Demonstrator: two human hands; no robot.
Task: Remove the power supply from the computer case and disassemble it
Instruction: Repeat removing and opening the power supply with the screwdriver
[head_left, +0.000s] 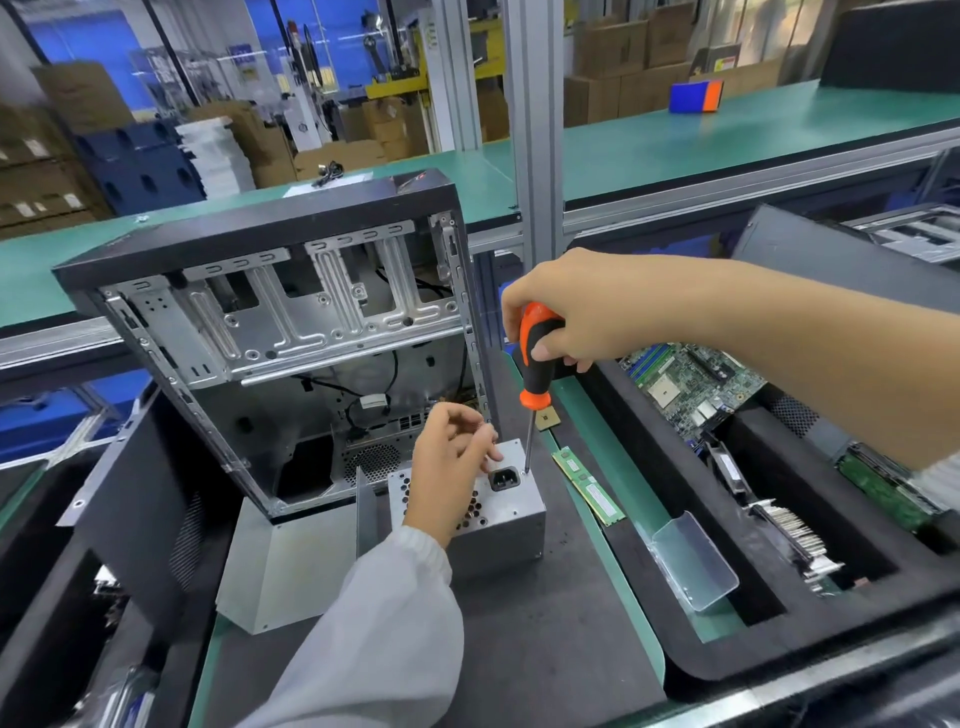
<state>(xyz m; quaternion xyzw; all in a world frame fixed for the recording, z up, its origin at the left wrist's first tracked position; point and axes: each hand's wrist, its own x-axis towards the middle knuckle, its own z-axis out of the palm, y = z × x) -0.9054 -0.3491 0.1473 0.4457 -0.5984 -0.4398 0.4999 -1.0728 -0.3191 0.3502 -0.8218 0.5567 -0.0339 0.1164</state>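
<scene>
— Two hands at work: your right hand (558, 317) grips the orange-and-black screwdriver (535, 364), its tip at a corner screw beside the black power socket (504, 478).

— And the silver metal power supply box (498, 514)?

— Out of the open grey computer case (291, 332), standing on the dark tabletop (582, 597) just in front of it. Your left hand (452, 467) hovers over its perforated face, fingers loosely curled, holding nothing visible.
</scene>
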